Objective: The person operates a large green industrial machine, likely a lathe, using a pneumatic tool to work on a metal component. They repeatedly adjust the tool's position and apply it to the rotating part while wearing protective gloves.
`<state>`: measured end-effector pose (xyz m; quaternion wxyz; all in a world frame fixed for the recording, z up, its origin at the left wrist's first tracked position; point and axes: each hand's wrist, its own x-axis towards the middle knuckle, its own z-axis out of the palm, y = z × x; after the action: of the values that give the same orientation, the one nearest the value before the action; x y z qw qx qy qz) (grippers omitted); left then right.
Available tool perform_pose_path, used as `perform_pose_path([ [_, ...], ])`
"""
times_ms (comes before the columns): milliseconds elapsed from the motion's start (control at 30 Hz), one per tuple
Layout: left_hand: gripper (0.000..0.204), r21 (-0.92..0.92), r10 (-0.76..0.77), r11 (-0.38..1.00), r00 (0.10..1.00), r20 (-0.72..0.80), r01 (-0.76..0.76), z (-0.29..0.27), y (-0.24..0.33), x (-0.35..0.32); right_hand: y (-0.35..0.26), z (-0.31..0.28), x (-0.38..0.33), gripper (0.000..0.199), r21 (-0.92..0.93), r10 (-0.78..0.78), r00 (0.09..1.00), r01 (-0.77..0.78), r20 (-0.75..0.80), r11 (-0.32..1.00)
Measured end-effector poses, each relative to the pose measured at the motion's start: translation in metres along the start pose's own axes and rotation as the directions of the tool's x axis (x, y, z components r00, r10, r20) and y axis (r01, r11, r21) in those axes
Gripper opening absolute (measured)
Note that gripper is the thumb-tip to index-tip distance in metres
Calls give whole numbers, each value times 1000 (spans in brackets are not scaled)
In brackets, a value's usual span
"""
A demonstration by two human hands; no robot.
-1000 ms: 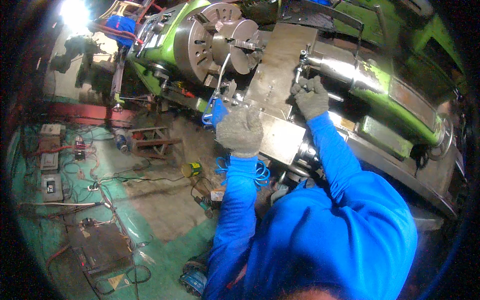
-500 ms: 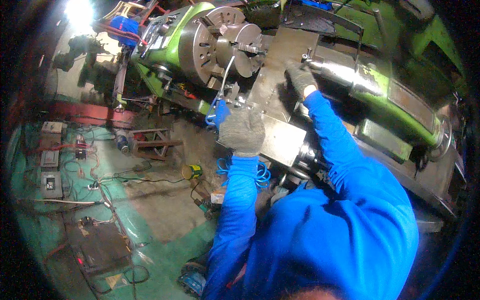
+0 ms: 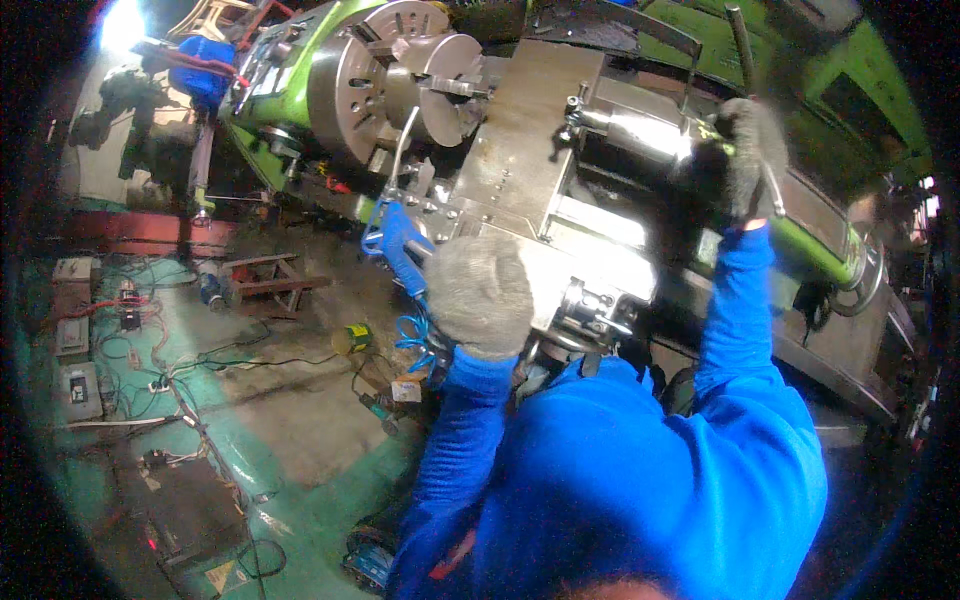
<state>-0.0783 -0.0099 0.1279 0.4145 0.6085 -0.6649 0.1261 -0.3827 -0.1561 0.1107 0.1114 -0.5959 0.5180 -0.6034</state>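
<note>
My left hand (image 3: 480, 295), in a grey knit work glove, is closed on a blue air blow gun (image 3: 398, 242). The gun's thin bent nozzle points up toward the lathe chuck, and a coiled blue air hose (image 3: 413, 340) hangs beside my wrist. My fingers there are mostly hidden behind the back of the glove. Further right, my right hand (image 3: 752, 160), gloved too, is wrapped around a metal rod (image 3: 741, 48) by the tailstock. A lighter rod end shows below that hand. Between my hands lies the lathe's flat carriage (image 3: 525, 130).
At upper left is the lathe's large round chuck (image 3: 435, 90) with a slotted faceplate (image 3: 345, 95). A handwheel (image 3: 865, 270) ends the green tailstock. On the left floor are cables, a dark box (image 3: 190, 510), a yellow-green can (image 3: 350, 339) and a metal stand (image 3: 275, 280).
My right hand has moved right from the carriage to the rod by the tailstock. My left hand, with the blow gun, sits slightly lower; the whole view has shifted a little.
</note>
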Motion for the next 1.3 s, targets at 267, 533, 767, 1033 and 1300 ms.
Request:
perform_pose_path([
  [267, 28, 28, 106, 991, 880, 464, -134, 122, -7, -61, 75, -18, 9, 24, -597, -96, 940, 284, 326, 751],
  [533, 32, 5, -248, 951, 755, 607, 308, 233, -46, 19, 50, 14, 20, 35, -685, 223, 939, 19, 263, 728],
  [767, 37, -24, -249, 958, 870, 425, 285, 296, -69, 10, 50, 17, 21, 37, -696, 223, 933, 40, 282, 717],
  [1033, 35, -332, -422, -549, 89, 902, 767, 284, -49, 21, 60, 14, 14, 35, -694, 176, 942, 76, 286, 716],
  [1300, 38, -479, -44, -563, 555, 831, 673, 328, -121, -30, 34, 27, 22, 39, -714, 246, 922, 45, 298, 698],
])
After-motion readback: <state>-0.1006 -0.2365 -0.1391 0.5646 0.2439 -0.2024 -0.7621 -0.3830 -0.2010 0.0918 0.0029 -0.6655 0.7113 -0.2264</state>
